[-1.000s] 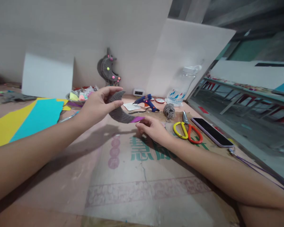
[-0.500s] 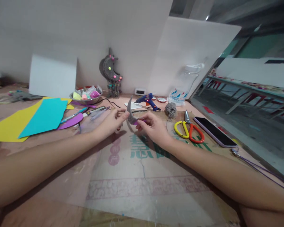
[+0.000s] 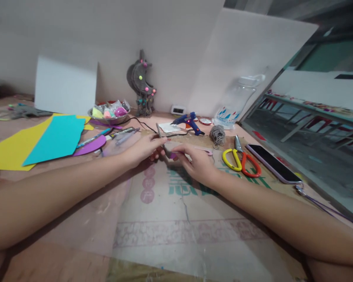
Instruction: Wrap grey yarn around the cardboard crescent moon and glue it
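Observation:
Between my hands, above the cardboard, is a small curved crescent piece point(image 3: 167, 152) wrapped in grey yarn, with a purple part showing at its lower end. My right hand point(image 3: 196, 163) pinches that purple end between thumb and fingers. My left hand point(image 3: 147, 150) is closed around the grey side, its fingertips over the piece and hiding part of it. A pale pink strip point(image 3: 205, 151) shows just beyond my right hand; I cannot tell whether it joins the crescent. Behind the hands lie a ball of grey yarn point(image 3: 217, 135) and a blue glue gun point(image 3: 190, 122).
Scissors point(image 3: 242, 161) and a phone point(image 3: 273, 163) lie to the right, near the table edge. A clear bottle point(image 3: 237, 103) stands behind them. A finished-looking grey moon ornament point(image 3: 140, 80) leans on the wall. Left are coloured sheets point(image 3: 54, 141) and a bowl point(image 3: 110, 118).
My left fingers have come over the grey crescent, which has turned and now shows more edge-on. My right hand keeps its pinch. The whole view has shifted slightly.

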`<state>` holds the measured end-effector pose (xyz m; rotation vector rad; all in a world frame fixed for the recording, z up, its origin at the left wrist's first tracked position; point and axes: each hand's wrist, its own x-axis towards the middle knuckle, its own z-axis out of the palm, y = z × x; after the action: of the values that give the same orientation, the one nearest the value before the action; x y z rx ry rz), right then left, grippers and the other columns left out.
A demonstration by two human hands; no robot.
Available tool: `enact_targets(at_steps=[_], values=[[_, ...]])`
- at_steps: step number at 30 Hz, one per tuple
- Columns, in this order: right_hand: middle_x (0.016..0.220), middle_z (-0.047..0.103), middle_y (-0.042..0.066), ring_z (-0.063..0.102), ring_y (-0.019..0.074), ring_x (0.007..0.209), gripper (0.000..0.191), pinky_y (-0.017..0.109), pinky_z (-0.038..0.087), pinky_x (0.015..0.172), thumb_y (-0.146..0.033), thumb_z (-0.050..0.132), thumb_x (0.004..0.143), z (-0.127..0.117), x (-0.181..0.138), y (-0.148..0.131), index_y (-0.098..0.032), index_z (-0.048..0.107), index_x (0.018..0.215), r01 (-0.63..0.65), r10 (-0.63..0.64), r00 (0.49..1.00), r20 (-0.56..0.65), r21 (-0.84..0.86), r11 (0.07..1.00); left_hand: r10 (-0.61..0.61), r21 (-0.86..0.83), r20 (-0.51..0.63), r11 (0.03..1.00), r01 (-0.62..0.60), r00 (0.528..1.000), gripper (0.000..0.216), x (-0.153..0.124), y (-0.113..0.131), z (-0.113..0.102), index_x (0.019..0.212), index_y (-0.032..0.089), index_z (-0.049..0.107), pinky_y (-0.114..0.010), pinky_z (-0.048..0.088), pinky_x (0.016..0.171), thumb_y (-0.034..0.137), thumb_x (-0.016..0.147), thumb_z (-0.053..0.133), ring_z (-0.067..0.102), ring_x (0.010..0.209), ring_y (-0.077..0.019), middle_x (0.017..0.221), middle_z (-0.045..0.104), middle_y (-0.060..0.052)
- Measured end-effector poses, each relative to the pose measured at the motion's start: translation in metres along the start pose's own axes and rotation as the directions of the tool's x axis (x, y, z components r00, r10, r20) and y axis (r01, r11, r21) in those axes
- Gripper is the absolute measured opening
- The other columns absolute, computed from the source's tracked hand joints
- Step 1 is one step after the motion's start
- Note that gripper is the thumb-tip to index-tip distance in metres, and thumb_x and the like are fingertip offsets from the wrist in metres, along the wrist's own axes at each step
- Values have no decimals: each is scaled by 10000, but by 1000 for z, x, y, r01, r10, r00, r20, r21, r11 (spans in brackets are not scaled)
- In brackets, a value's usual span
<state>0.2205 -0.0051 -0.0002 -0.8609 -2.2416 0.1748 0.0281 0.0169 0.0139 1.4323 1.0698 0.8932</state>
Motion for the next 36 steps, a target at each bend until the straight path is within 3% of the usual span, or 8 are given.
enact_targets(at_steps=[6,10,16,21,25,30,33,36], values=[[1000,682,41,651,164,887,224,314,506,792,-204,407,929,1,-1,-5,-244,554,1093,17,-17,1000,16,-18,1000,-123,81,40,990,119,992,415,-2,8,-2,656,153,585,-203,264,346,533,816,539,432,369,-80,565,613,-55],[1101,664,47,637,168,995,261,332,500,858,-182,393,926,0,-2,-6,-259,535,1132,53,-53,999,-9,-12,999,-192,69,54,980,188,980,377,-3,11,-3,683,158,602,-215,272,338,513,803,562,439,334,-94,516,604,-44],[1066,653,57,623,181,1012,402,372,467,919,-117,438,850,-8,-4,-11,-246,436,1232,91,-97,995,34,150,985,-65,58,20,996,63,998,219,-6,5,0,653,162,603,-211,396,450,316,802,556,535,467,-111,539,597,-17],[1011,644,70,618,174,931,215,352,477,860,-254,450,910,-10,5,-7,-207,506,1112,-107,139,984,-113,248,963,164,99,-112,983,-153,980,222,-9,1,-1,691,186,583,-235,443,554,376,806,569,542,548,-122,623,603,-1],[917,669,50,610,183,880,150,340,465,825,-312,552,864,-7,14,3,-190,628,905,-238,251,966,-56,184,954,193,203,-224,968,-148,955,254,-11,4,-1,734,183,620,-255,457,620,412,824,554,594,665,-166,715,668,-33],[898,684,44,613,186,893,129,343,445,850,-295,606,824,-1,15,4,-185,672,842,-272,259,961,94,179,946,183,186,-214,972,-144,960,269,-11,8,1,665,182,588,-246,429,572,397,826,562,589,636,-161,691,662,-29],[865,684,32,615,179,860,110,339,453,837,-271,593,827,-2,15,2,-188,659,797,-295,284,955,85,186,937,172,235,-193,964,-125,966,312,-13,10,2,602,188,550,-239,391,512,413,817,568,553,554,-141,604,614,-8],[854,679,25,614,171,844,113,338,467,835,-274,580,848,-14,17,5,-188,651,831,-279,286,958,-3,204,938,181,307,-173,944,-122,968,375,-13,9,1,541,188,508,-233,358,477,431,823,550,499,485,-118,515,532,14]])
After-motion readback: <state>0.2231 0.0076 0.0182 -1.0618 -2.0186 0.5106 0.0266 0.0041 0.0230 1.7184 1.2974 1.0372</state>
